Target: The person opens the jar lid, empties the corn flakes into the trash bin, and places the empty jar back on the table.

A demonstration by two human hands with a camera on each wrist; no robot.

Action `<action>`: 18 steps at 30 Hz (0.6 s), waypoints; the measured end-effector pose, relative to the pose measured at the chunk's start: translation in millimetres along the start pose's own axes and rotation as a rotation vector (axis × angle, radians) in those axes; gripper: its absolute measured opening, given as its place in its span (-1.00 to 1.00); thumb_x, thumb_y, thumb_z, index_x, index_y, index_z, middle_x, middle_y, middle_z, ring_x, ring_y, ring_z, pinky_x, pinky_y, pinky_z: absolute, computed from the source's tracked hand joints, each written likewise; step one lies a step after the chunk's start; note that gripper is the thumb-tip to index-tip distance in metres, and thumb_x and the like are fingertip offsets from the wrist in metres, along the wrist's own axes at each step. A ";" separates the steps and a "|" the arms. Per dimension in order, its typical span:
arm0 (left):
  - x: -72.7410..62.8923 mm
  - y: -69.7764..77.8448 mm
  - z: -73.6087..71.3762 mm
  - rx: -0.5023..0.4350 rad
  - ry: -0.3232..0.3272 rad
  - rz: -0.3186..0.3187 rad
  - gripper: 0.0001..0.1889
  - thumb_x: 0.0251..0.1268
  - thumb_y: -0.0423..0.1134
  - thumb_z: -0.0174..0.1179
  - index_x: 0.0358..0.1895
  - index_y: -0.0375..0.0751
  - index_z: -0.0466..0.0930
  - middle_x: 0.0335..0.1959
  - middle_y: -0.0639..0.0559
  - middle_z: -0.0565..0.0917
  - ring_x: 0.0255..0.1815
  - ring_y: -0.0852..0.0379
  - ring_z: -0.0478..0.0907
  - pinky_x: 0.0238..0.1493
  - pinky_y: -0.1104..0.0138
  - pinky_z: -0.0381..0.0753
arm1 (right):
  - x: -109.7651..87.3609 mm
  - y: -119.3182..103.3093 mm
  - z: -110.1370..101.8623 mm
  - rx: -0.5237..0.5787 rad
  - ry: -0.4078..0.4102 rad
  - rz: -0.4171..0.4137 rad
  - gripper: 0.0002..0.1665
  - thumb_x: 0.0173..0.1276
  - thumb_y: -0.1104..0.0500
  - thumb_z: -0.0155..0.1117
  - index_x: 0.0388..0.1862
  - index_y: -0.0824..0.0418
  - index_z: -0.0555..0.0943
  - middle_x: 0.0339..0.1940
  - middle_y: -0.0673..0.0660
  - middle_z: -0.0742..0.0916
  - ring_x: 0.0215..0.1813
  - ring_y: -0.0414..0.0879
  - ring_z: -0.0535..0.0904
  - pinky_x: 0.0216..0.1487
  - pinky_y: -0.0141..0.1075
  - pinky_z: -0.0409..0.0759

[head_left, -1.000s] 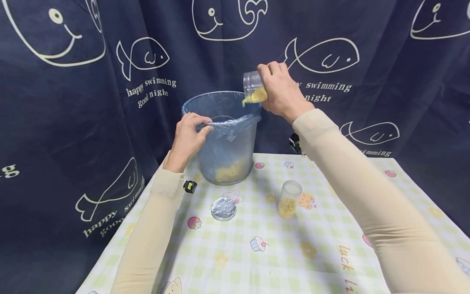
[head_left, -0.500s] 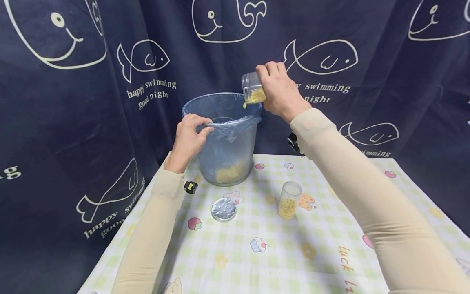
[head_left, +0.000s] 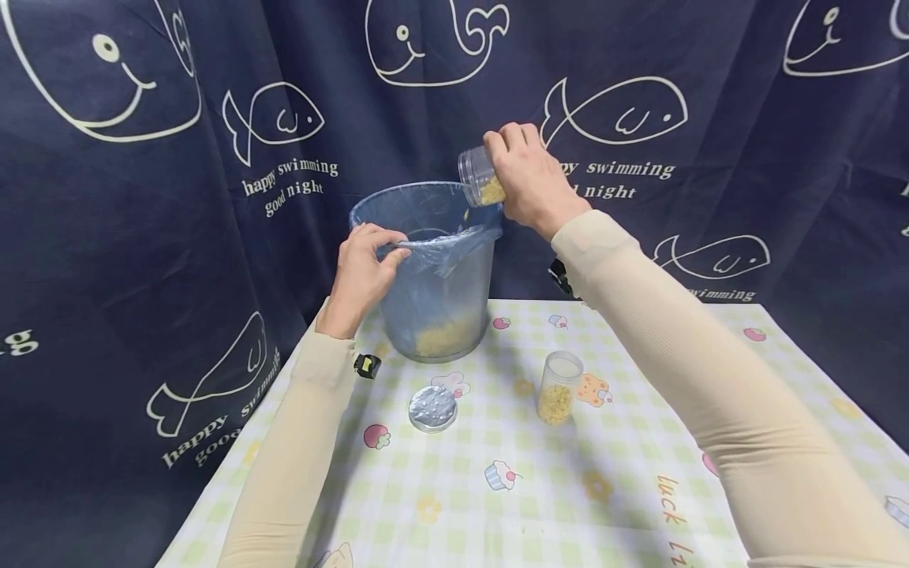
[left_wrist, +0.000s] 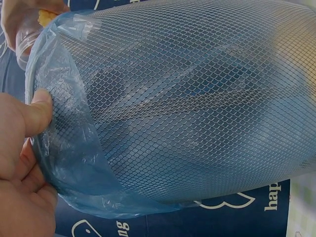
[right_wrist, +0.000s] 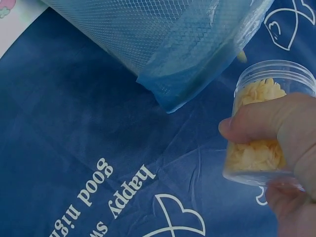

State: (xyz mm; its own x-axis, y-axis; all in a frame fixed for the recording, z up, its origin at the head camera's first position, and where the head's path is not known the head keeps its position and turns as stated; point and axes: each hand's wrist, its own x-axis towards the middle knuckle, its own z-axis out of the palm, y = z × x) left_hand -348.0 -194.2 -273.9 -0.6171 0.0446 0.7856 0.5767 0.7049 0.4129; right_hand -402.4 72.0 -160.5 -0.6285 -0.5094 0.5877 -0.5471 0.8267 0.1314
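Note:
A mesh wastebasket lined with a blue plastic bag stands upright at the back of the table. My left hand pinches its near rim together with the folded-over bag, thumb on the outer side. Above the right part of the opening, my right hand grips a clear plastic jar, its lidless mouth tipped left and downward. Yellow flakes lie inside the jar. One loose yellow piece is in the air below the mouth. Through the basket's wall shows a yellow heap at the bottom.
A second clear jar, partly filled with yellow pieces, stands on the checked tablecloth. Left of it lies a round silver lid. A dark blue curtain with fish drawings hangs close behind the basket.
The right hand has moved slightly left and down with the jar, which tips further. Fewer yellow flakes show in it from the head view. The left hand keeps its pinch on the rim.

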 end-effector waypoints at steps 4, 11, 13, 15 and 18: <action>-0.5 -0.1 0.3 0.006 -0.005 -0.012 -0.83 0.15 -0.38 0.50 -0.18 -0.25 0.84 -0.26 -0.11 0.73 -0.04 -0.12 0.60 0.46 0.15 0.38 | 0.7 -2.9 -0.1 -0.027 -0.030 -0.007 -0.01 -0.03 0.48 0.48 0.43 0.35 0.29 0.31 0.38 0.45 0.41 0.30 0.29 0.39 0.04 0.52; -0.5 1.2 -0.9 0.002 -0.003 -0.014 -0.83 0.15 -0.38 0.50 -0.17 -0.25 0.84 -0.26 -0.10 0.73 -0.04 -0.11 0.60 0.37 0.17 0.44 | 2.2 -5.6 0.3 -0.056 -0.026 -0.033 0.03 -0.04 0.47 0.49 0.46 0.37 0.28 0.33 0.39 0.45 0.45 0.30 0.28 0.41 0.05 0.51; 0.1 1.3 -1.2 0.003 0.001 -0.011 -0.83 0.15 -0.38 0.50 -0.17 -0.25 0.84 -0.26 -0.10 0.73 -0.05 -0.11 0.60 0.29 0.15 0.49 | 2.3 -5.7 1.5 -0.058 -0.020 -0.039 0.01 -0.03 0.47 0.47 0.45 0.37 0.29 0.33 0.39 0.46 0.44 0.30 0.28 0.43 0.03 0.48; 0.5 0.8 -1.3 0.003 0.001 -0.011 -0.83 0.15 -0.38 0.51 -0.17 -0.25 0.84 -0.26 -0.11 0.73 -0.06 -0.11 0.59 0.29 0.15 0.49 | 2.0 -5.7 4.1 -0.058 -0.008 -0.048 -0.02 -0.02 0.49 0.44 0.44 0.38 0.31 0.31 0.39 0.47 0.43 0.31 0.30 0.44 0.02 0.47; 0.1 0.9 -1.3 0.006 -0.006 -0.018 -0.83 0.15 -0.37 0.51 -0.17 -0.25 0.84 -0.25 -0.10 0.74 -0.03 -0.10 0.60 0.38 0.17 0.43 | 0.3 -5.6 8.4 -0.058 0.004 -0.061 -0.09 -0.01 0.51 0.38 0.41 0.40 0.33 0.29 0.39 0.49 0.41 0.31 0.31 0.43 0.02 0.47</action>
State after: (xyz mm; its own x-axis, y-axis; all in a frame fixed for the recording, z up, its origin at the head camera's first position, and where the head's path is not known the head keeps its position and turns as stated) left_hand -346.9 -194.5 -272.9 -0.6309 0.0361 0.7750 0.5620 0.7099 0.4245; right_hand -404.2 65.2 -167.8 -0.5926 -0.5582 0.5807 -0.5514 0.8067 0.2127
